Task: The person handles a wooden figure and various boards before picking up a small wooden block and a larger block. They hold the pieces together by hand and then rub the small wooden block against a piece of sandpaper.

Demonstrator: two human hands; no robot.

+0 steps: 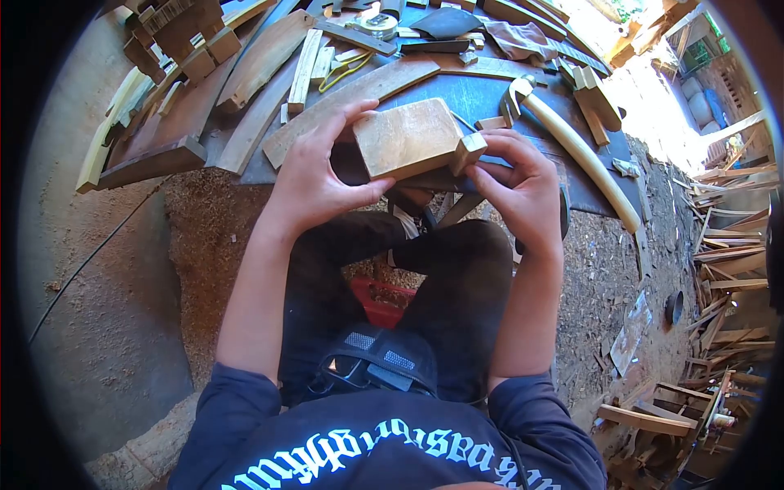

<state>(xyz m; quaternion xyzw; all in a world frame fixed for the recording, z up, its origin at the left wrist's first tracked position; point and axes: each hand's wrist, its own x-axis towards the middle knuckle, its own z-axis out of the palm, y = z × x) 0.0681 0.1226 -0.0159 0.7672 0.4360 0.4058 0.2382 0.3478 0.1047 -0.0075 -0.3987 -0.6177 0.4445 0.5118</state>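
Observation:
A pale rectangular wooden block [408, 137] is held above the near edge of the bench, in front of my lap. My left hand [314, 175] grips its left end, thumb along the lower edge and fingers over the top. At the block's right end, a small wooden piece [468, 153] is pinched between the thumb and fingers of my right hand [518, 181]. The small piece appears to touch the block or sit just beside it; the exact contact cannot be made out.
On the dark bench [584, 184] lie a hammer [576, 147] with a pale handle, a curved board [351, 106], a tape measure [376, 24], a cloth [520, 39] and several wood pieces. Scrap wood [739, 261] is piled at the right.

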